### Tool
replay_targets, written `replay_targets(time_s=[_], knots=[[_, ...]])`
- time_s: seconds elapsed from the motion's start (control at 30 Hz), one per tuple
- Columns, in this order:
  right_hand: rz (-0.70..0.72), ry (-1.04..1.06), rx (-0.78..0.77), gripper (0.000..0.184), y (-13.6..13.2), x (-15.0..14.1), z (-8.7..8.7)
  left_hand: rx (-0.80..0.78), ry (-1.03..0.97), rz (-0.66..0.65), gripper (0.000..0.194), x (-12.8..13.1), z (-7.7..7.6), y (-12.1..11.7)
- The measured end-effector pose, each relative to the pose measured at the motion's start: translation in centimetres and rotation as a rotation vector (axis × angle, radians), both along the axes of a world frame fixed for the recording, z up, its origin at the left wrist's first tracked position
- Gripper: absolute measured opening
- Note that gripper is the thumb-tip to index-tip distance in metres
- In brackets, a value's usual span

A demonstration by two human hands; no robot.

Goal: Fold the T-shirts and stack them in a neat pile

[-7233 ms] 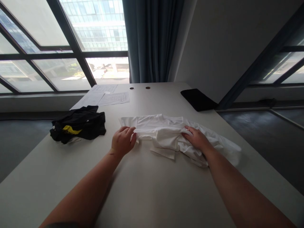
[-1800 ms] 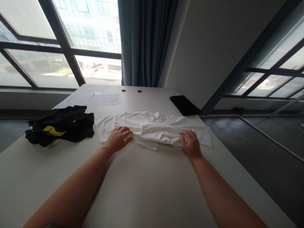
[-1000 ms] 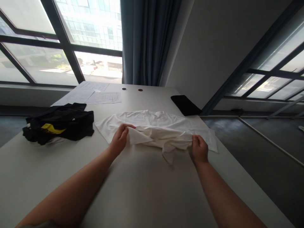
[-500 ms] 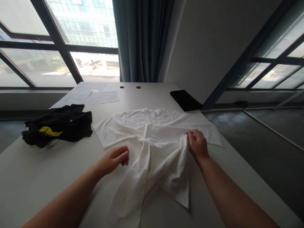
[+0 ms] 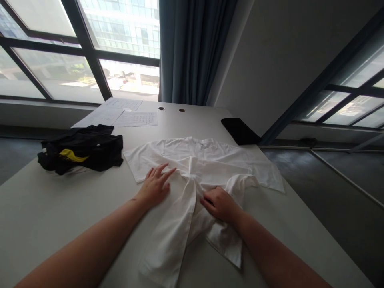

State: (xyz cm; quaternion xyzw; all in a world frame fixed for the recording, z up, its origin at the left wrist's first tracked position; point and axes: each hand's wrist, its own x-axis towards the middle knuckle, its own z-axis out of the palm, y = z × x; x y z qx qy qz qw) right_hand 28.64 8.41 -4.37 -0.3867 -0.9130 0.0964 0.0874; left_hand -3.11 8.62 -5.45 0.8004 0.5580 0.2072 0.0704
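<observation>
A white T-shirt (image 5: 207, 166) lies on the white table (image 5: 99, 204), its collar toward the far side and both sleeves spread out. Its lower part is bunched, with long folds hanging toward me. At the left of these folds, my left hand (image 5: 156, 186) is open, fingers spread, fingertips at the cloth just below the left sleeve. My right hand (image 5: 220, 204) is over the bunched middle, fingers curled into the fabric. The fingertips of that hand are partly hidden.
A crumpled black garment with a yellow patch (image 5: 81, 150) lies at the left. Written papers (image 5: 136, 119) are at the far left, near two round holes in the tabletop. A flat black item (image 5: 241, 131) rests at the far right edge.
My right hand has let go of the shirt's right lower edge and moved left to the middle. My left hand has moved forward and opened. The view has tilted slightly.
</observation>
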Motion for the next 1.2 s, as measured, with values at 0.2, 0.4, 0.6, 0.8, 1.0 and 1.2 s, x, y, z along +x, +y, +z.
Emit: replay_targets(time_s=[0.2, 0.4, 0.6, 0.8, 1.0, 1.2], knots=[[0.066, 0.019, -0.052, 0.031, -2.1, 1.4, 0.7, -0.105, 0.115, 0.201, 0.049, -3.2, -0.4, 3.5], [0.015, 0.167, -0.059, 0.026, -7.0, 4.0, 0.4, -0.085, 0.125, 0.245, 0.05, -6.0, -0.6, 5.2], [-0.08, 0.401, 0.164, 0.039, -10.6, 7.5, 0.0, -0.034, 0.164, 0.388, 0.049, -7.8, -1.0, 5.4], [-0.077, 0.314, 0.16, 0.037, -12.8, 8.3, 0.3, 0.106, 0.194, 0.193, 0.069, -4.7, 0.4, 2.0], [-0.042, 0.239, 0.199, 0.017, -16.2, 9.2, 0.4, 0.036, 0.134, -0.462, 0.069, -0.4, 0.8, -5.9], [-0.053, 0.2, 0.159, 0.014, -18.4, 10.2, -0.1, 0.008, 0.087, -0.619, 0.069, 1.1, 2.6, -9.9]])
